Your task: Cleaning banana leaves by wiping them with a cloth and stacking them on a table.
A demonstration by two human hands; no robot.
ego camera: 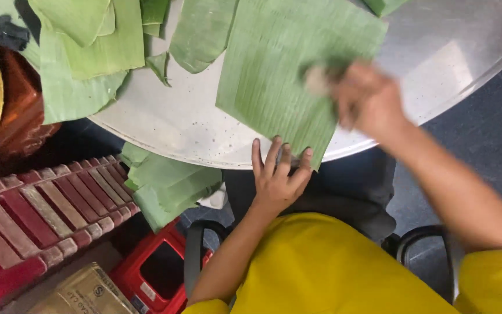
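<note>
A large squarish piece of green banana leaf [286,64] lies on a round silver metal table [164,122], its near corner hanging over the table's edge. My left hand [277,174] rests flat with fingers spread on that near corner at the rim. My right hand [367,99] is blurred with motion on the leaf's right side and grips a small pale wad [316,80], perhaps a cloth, pressed against the leaf.
More banana leaf pieces [82,52] lie piled at the table's far left. Folded leaves [164,186] sit below the table's edge. A red slatted crate [36,209], a red plastic stool [158,267] and a cardboard box [85,293] stand on the floor at left.
</note>
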